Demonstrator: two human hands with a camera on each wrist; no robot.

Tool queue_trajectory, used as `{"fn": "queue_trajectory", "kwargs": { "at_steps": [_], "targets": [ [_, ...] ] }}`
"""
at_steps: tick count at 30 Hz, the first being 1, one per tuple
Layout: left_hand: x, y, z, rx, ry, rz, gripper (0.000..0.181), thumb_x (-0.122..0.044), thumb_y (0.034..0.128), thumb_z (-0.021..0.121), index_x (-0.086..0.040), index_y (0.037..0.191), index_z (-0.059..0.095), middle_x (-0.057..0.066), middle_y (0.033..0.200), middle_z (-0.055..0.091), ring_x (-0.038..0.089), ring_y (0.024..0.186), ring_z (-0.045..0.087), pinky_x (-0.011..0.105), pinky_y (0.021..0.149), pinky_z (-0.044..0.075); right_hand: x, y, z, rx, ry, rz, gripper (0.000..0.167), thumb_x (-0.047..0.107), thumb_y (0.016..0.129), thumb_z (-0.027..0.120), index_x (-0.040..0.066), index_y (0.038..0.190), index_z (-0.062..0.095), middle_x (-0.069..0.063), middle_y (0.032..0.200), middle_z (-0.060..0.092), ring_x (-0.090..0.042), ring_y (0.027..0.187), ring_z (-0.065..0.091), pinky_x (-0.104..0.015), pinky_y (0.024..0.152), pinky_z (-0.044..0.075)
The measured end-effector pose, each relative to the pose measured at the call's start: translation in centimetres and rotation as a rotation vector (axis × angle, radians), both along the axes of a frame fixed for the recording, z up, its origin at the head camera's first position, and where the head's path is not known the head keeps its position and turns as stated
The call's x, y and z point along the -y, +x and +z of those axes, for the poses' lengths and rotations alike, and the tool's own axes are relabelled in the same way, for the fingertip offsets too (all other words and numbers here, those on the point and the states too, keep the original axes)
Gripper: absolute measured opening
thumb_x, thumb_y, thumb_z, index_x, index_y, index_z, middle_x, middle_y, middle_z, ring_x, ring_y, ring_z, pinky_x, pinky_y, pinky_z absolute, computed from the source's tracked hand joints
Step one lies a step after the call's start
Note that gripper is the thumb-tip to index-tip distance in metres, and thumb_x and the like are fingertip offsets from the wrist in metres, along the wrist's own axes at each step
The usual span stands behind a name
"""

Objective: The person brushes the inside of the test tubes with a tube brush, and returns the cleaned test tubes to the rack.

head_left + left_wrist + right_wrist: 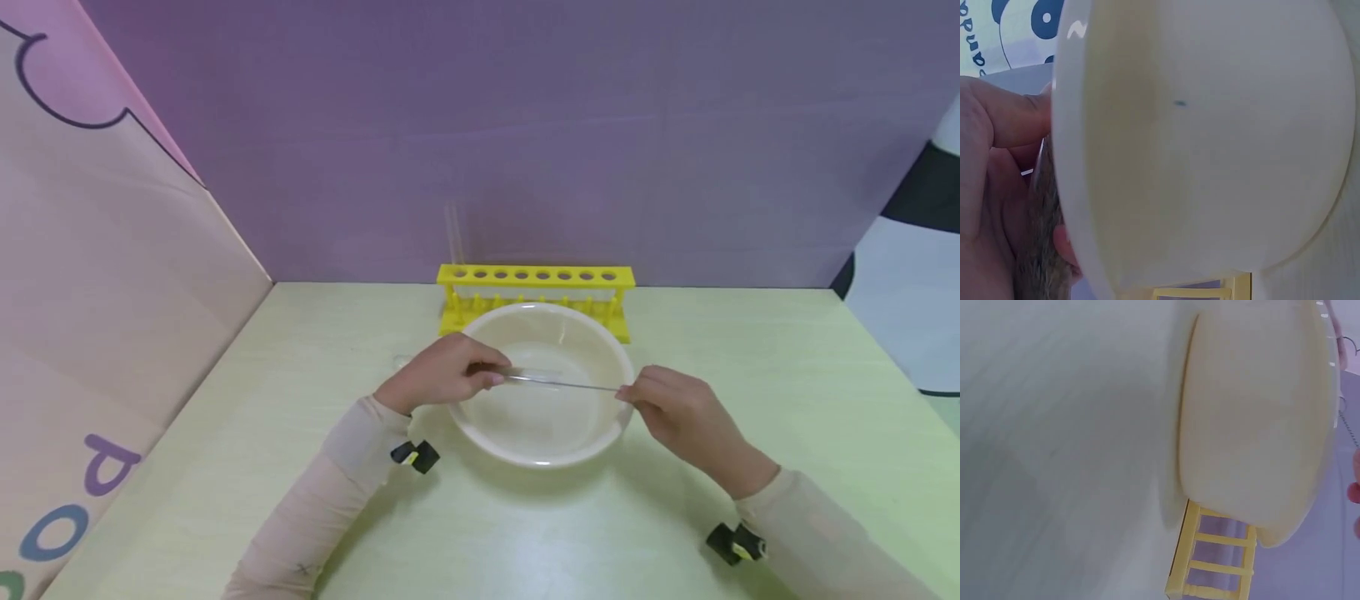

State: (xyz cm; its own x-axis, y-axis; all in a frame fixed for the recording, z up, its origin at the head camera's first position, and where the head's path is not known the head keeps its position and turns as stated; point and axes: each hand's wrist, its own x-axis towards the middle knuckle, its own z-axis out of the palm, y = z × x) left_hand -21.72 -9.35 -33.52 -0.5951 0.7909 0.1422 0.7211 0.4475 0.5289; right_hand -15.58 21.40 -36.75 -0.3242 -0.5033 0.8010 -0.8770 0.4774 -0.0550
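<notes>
My left hand (453, 369) grips a clear glass test tube (542, 375) sideways above a white basin (543, 454). One tube end juts out left of the hand. In the left wrist view, brown bristles of a test tube brush (1041, 219) show inside the glass beside the palm. The brush's thin metal wire (585, 386) runs rightward across the basin. My right hand (678, 408) pinches its far end near the basin's right rim. Only fingertips (1355, 490) of that hand appear in the right wrist view, with the twisted wire above them.
Behind the basin stands a yellow test tube rack (536, 273), partly hidden by it. Another glass tube (454, 237) rises from its leftmost hole. A purple backdrop (525, 142) closes off the table's back edge; a printed panel (112, 292) stands at left.
</notes>
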Motion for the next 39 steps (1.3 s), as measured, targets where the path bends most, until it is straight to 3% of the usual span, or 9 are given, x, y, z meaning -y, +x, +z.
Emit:
{"fn": "queue_trajectory", "kwargs": {
  "at_steps": [6,9,13,18,21,29,34,39],
  "targets": [
    [-0.3,0.1,-0.1,-0.053,0.006,-0.002,0.018,-0.012,0.092,0.061,-0.006,0.105,0.071,0.003,0.08,0.068,0.002,0.056,0.044,0.02,0.061,0.043,0.2,-0.1,0.7,0.163,-0.028,0.006,0.037,0.032,0.099,0.044,0.014,0.073,0.063,0.01,0.067,0.054,0.002,0.059,0.04,-0.012,0.053,0.038],
    [-0.5,0.1,-0.2,-0.072,0.005,0.0,0.018,-0.012,0.0912,0.062,-0.006,0.106,0.071,0.001,0.088,0.07,0.002,0.06,0.048,0.02,0.066,0.046,0.3,-0.1,1.1,0.263,-0.053,0.033,0.019,0.012,0.09,0.064,0.015,0.072,0.062,0.01,0.066,0.054,0.002,0.058,0.04,-0.011,0.052,0.035],
    [-0.6,0.2,-0.1,-0.088,0.002,0.0,0.019,-0.012,0.0903,0.063,-0.006,0.107,0.071,0.002,0.093,0.071,0.003,0.063,0.051,0.02,0.068,0.047,0.5,0.2,1.8,0.46,-0.071,0.004,0.031,-0.011,0.069,0.075,0.016,0.069,0.062,0.01,0.062,0.053,0.001,0.056,0.04,-0.015,0.048,0.034],
    [-0.9,0.3,-0.2,-0.116,0.016,-0.007,0.019,-0.011,0.0893,0.064,-0.006,0.106,0.072,0.002,0.095,0.072,0.003,0.065,0.053,0.019,0.067,0.047,0.6,0.4,2.8,0.759,-0.072,-0.069,0.02,-0.002,0.078,0.073,0.013,0.068,0.063,0.006,0.065,0.062,-0.002,0.054,0.041,-0.02,0.045,0.035],
    [-1.0,0.3,-0.3,-0.124,0.022,0.002,0.019,-0.011,0.0891,0.065,-0.006,0.106,0.072,0.003,0.097,0.072,0.002,0.065,0.054,0.018,0.067,0.047,0.6,0.1,3.2,0.888,-0.073,-0.081,0.016,0.001,0.08,0.071,0.009,0.069,0.063,0.002,0.065,0.063,-0.003,0.053,0.04,-0.021,0.044,0.035],
    [-1.2,0.4,-0.3,-0.157,0.048,0.03,0.02,-0.013,0.0876,0.067,-0.007,0.106,0.072,0.002,0.094,0.071,0.001,0.058,0.047,0.018,0.058,0.043,0.8,-0.6,4.1,1.129,-0.131,-0.041,0.014,0.002,0.083,0.067,-0.001,0.071,0.06,0.003,0.056,0.048,-0.005,0.051,0.04,-0.021,0.046,0.035],
    [-1.3,0.5,-0.4,-0.157,0.075,0.054,0.023,-0.015,0.0862,0.069,-0.007,0.107,0.072,-0.001,0.085,0.069,0.001,0.057,0.045,0.017,0.054,0.041,0.8,-0.8,4.2,1.235,-0.191,0.016,0.015,0.0,0.084,0.064,-0.008,0.074,0.057,0.006,0.056,0.046,-0.005,0.053,0.04,-0.021,0.048,0.036],
    [-1.5,0.6,-0.3,-0.167,0.111,0.067,0.023,-0.014,0.0843,0.071,-0.009,0.107,0.072,-0.004,0.078,0.066,0.002,0.057,0.045,0.018,0.054,0.041,0.7,-1.3,4.4,1.352,-0.238,0.095,0.015,0.001,0.087,0.061,0.0,0.072,0.059,0.004,0.057,0.049,-0.007,0.052,0.039,-0.022,0.05,0.035]
  ]
}}
